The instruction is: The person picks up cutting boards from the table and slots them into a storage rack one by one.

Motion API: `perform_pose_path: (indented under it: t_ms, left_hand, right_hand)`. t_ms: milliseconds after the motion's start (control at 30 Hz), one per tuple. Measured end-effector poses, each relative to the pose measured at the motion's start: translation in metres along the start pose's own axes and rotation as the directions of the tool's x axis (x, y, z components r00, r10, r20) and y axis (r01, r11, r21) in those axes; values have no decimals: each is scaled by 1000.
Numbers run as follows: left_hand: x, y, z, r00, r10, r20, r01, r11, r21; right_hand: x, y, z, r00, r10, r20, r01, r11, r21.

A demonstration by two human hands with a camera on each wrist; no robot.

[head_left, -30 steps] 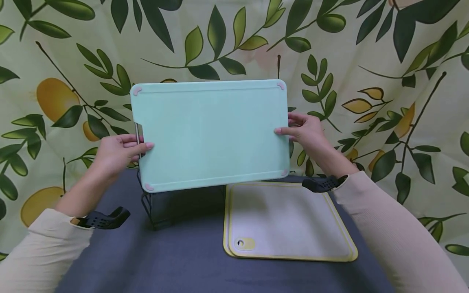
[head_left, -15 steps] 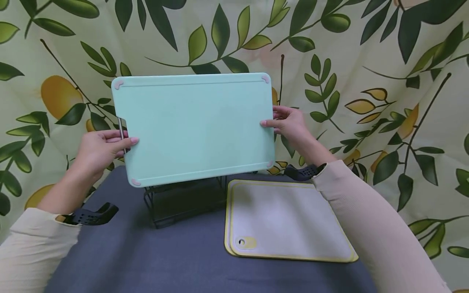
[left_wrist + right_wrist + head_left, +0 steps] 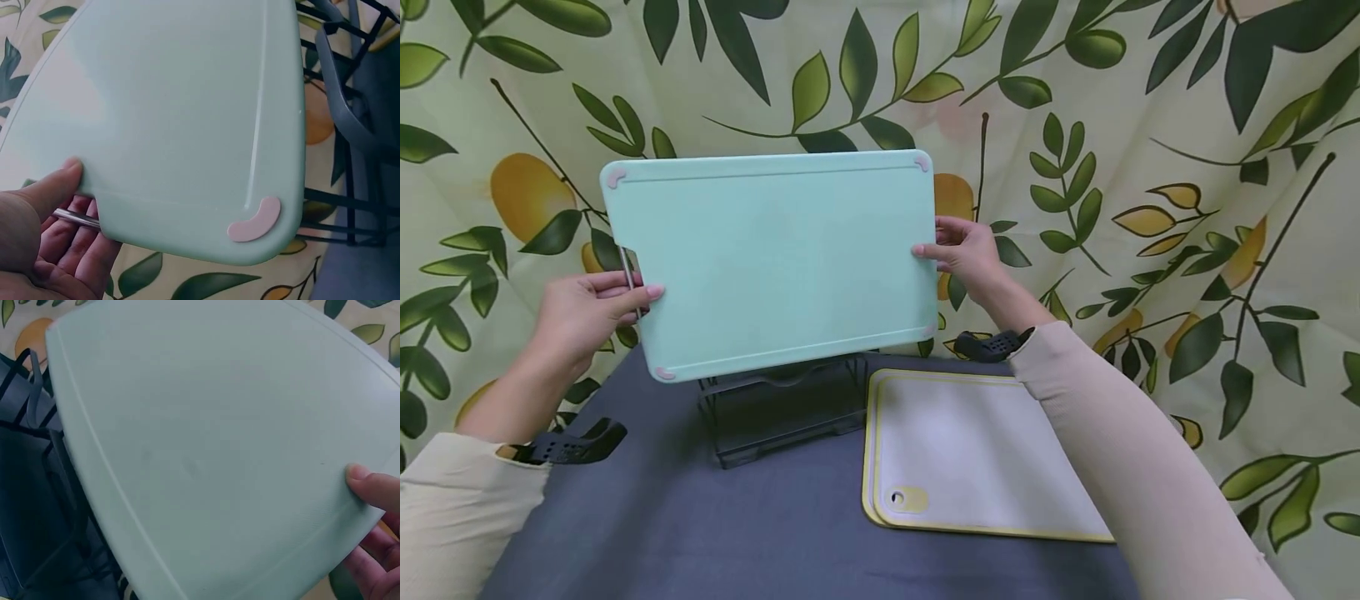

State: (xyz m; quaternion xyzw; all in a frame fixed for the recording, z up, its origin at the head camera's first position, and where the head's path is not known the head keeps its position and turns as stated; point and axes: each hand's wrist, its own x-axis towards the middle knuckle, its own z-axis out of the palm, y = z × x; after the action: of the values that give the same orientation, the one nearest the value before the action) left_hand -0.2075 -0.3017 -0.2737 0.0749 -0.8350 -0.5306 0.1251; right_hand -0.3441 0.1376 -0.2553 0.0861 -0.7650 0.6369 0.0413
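A mint-green cutting board (image 3: 775,258) with pink corner pads is held up by its two short sides, its face toward me and its left end slightly lower. My left hand (image 3: 583,312) pinches the left edge beside a metal handle bar (image 3: 76,217), thumb on the face and fingers behind. On the opposite edge my right hand (image 3: 966,254) pinches the board the same way, its thumb (image 3: 372,484) lying on the face. Below and behind the board stands a black wire rack (image 3: 790,437), its upper part hidden by the board.
Two stacked white boards with yellow rims (image 3: 977,450) lie on the dark blue-grey tablecloth (image 3: 715,525) to the right of the rack, partly covered by the right sleeve (image 3: 1120,442). A leaf-patterned curtain (image 3: 1195,100) hangs behind.
Both hands have carried the mint-green board to the left and slightly up, and more of the rack shows beneath it. The right forearm now covers more of the white boards.
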Motion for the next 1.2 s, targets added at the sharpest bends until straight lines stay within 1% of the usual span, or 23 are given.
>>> perform_pose_path:
  t_ms: [200, 333, 467, 600, 800, 1067, 1200]
  left_hand:
    - [0, -11, -2, 999, -11, -32, 12, 1000, 20]
    - [0, -17, -3, 999, -19, -34, 19, 1000, -5]
    - [0, -17, -5, 999, -23, -44, 21, 999, -49]
    - [-2, -18, -4, 998, -15, -57, 12, 999, -49]
    - [-4, -23, 0, 999, 3, -52, -3, 1000, -9]
    - [-7, -31, 1, 999, -19, -31, 21, 998, 61]
    - [-10, -35, -1, 999, -20, -26, 22, 997, 68]
  right_hand:
    - [0, 12, 13, 999, -42, -12, 42, 999, 21]
    - [2, 17, 17, 998, -57, -21, 58, 998, 24]
    - [3, 19, 19, 998, -64, -16, 64, 997, 31]
    - [5, 23, 21, 999, -54, -6, 54, 998, 39]
    - [5, 33, 23, 999, -40, 8, 39, 997, 59]
    - [1, 41, 29, 1000, -17, 13, 16, 999, 45]
    - [-1, 44, 32, 1000, -15, 19, 14, 999, 46]
